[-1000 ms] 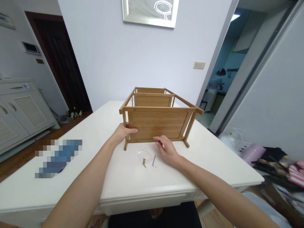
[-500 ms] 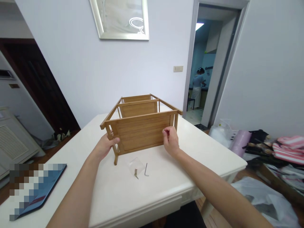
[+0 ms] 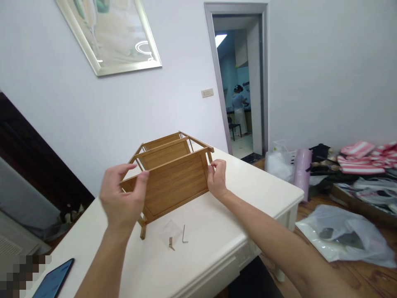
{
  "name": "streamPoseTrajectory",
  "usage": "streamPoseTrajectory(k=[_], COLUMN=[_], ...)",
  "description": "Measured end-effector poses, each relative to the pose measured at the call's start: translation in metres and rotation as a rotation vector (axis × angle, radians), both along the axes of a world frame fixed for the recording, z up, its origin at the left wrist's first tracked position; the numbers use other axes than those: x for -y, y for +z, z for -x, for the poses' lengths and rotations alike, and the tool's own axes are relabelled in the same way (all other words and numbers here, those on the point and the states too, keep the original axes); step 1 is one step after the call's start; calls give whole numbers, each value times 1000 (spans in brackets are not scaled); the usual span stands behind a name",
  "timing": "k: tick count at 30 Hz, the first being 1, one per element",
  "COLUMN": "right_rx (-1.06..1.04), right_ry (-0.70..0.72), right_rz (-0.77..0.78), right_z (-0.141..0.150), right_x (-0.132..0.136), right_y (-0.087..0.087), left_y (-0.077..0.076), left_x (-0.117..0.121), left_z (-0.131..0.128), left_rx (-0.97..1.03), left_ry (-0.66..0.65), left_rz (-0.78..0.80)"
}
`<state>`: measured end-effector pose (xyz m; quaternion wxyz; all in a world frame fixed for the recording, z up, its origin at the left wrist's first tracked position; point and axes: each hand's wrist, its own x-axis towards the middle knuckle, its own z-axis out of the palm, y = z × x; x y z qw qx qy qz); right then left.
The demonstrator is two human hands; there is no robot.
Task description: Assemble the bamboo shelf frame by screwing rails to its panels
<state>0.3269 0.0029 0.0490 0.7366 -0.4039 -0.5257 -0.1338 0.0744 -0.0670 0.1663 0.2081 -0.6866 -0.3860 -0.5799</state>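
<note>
A brown wooden shelf rack (image 3: 176, 182) lies on its side on the white table (image 3: 204, 236), one panel facing me. My left hand (image 3: 122, 203) is raised in front of its left end, thumb and fingers apart, holding nothing. My right hand (image 3: 218, 180) is at the right post, with thumb and fingers pinched together; what they hold, if anything, is too small to make out. In front of the rack lie a few brass-coloured screws (image 3: 170, 243), a small clear plastic bag (image 3: 170, 228) and an L-shaped hex key (image 3: 184, 236).
A phone-like dark device (image 3: 54, 279) lies at the table's left edge. On the floor to the right are a plastic bag (image 3: 347, 236), a purple roll (image 3: 301, 174) and striped cloth (image 3: 359, 157). A person (image 3: 238, 108) stands beyond the doorway.
My left hand has let go of the rack's left post and risen toward me. My right hand has moved from the lower panel edge to the right post. The view has turned right.
</note>
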Motion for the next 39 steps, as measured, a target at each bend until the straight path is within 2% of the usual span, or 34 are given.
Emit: streamPoseTrajectory(k=[4, 8, 12, 18, 20, 25, 27, 30, 33, 37, 39], right_rx=[-166, -309, -293, -161, -121, -28, -8, -38, -131, -296, -342], right_ry=[70, 260, 315, 406, 416, 463, 437, 309, 248, 460, 571], right_rz=[131, 351, 386, 389, 389, 401, 389, 268, 160, 154, 125], right_z=[-11, -14, -9, 10, 16, 23, 20, 12, 3, 1, 6], right_x=[-11, -18, -18, -8, -4, 1, 3, 2, -2, -11, -14], right_y=[-5, -12, -19, -22, -22, -26, -24, -12, 17, 66, 81], left_y=[2, -9, -15, -8, -5, 8, 12, 11, 4, 1, 2], left_x=[-22, -54, -62, -54, -52, -50, -51, -54, -57, -57, -57], left_z=[-64, -92, -89, -63, -62, -86, -96, -104, -106, -106, -106], left_rx=[-321, -516, -549, -553, -566, -546, -555, -521, -474, -474, -479], left_ry=[-24, 156, 297, 363, 334, 62, 8, 46, 114, 119, 109], left_rz=[87, 214, 249, 308, 332, 425, 491, 511, 474, 462, 457])
